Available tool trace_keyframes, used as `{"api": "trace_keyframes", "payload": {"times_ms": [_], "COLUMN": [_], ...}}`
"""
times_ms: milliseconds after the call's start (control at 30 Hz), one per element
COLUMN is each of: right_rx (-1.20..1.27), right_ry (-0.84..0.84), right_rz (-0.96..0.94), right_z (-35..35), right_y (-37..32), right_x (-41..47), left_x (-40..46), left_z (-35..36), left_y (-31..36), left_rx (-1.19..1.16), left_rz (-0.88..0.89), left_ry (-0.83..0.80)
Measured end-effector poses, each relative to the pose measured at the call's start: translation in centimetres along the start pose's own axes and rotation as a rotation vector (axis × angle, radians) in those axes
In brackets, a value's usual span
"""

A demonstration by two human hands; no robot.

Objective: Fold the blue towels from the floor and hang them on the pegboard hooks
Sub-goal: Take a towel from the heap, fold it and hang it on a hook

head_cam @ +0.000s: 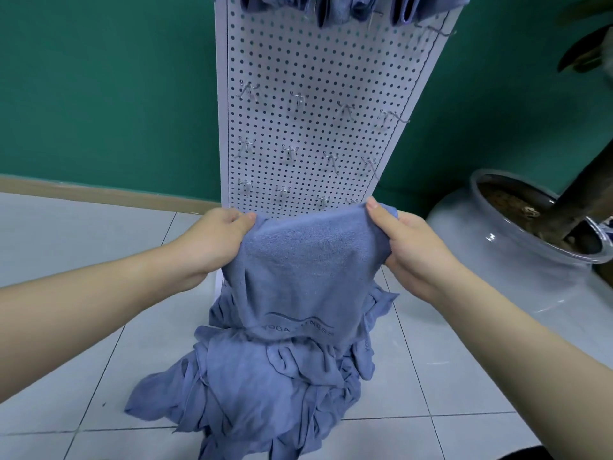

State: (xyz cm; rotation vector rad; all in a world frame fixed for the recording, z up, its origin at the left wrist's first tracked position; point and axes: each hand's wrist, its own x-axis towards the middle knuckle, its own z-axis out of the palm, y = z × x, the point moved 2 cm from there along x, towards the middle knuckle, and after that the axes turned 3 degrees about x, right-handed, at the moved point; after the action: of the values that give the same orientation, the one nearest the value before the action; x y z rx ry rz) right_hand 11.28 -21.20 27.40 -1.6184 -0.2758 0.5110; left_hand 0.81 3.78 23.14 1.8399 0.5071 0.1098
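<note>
A blue towel (298, 267) with a printed logo near its lower edge hangs stretched between my hands in front of the white pegboard (315, 68). My left hand (215, 237) grips its top left corner and my right hand (403, 240) pinches its top right corner. Below it a pile of crumpled blue towels (258, 386) lies on the tiled floor. Several folded blue towels (331, 8) hang from hooks along the pegboard's top. Rows of bare metal hooks (290, 151) stick out lower down; the held towel covers the board's foot.
A green wall stands behind the pegboard, with a wooden skirting board (99, 190) at the left. A large round glass planter (517, 247) with soil and a plant stem stands close at the right. Grey floor tiles (83, 260) spread out at the left.
</note>
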Motion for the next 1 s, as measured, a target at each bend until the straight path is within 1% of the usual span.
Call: {"api": "trace_keyframes", "payload": {"times_ms": [100, 167, 233, 300, 367, 500, 633, 700, 867, 1000], "right_rx": [0.029, 0.050, 0.046, 0.026, 0.014, 0.034, -0.015, -0.001, -0.005, 0.054], "right_ry": [0.009, 0.020, 0.016, 0.019, 0.032, 0.053, 0.094, 0.117, 0.118, 0.092], "right_rz": [-0.007, -0.019, -0.034, -0.049, -0.062, -0.080, -0.053, -0.032, 0.002, 0.066], "right_z": [-0.3, -0.6, -1.0, -1.3, -1.6, -2.5, -3.8, -4.5, -5.8, -6.3], "right_y": [-0.2, -0.4, -0.6, -0.6, -0.8, -1.0, -0.9, -0.9, -0.9, -0.7], "right_x": [0.0, 0.0, 0.1, 0.1, 0.0, 0.2, 0.7, 1.0, 1.4, 1.8], "left_x": [-0.5, -0.8, -0.6, -0.1, 0.2, 0.6, 1.0, 1.1, 1.3, 1.2], "left_z": [0.8, 1.0, 0.9, 0.5, -0.1, -0.9, -1.1, -1.5, -2.5, -2.5], "left_y": [0.7, 1.1, 1.2, 0.7, 0.3, 0.0, 0.4, 0.7, 0.9, 1.2], "left_rx": [-0.003, -0.004, 0.033, 0.076, 0.068, -0.043, -0.255, -0.339, -0.431, -0.489], "left_rz": [0.040, 0.066, 0.077, 0.072, 0.059, 0.010, -0.064, -0.075, -0.071, -0.044], "left_ry": [-0.096, -0.126, -0.109, -0.058, -0.019, 0.018, 0.026, 0.030, 0.018, -0.005]}}
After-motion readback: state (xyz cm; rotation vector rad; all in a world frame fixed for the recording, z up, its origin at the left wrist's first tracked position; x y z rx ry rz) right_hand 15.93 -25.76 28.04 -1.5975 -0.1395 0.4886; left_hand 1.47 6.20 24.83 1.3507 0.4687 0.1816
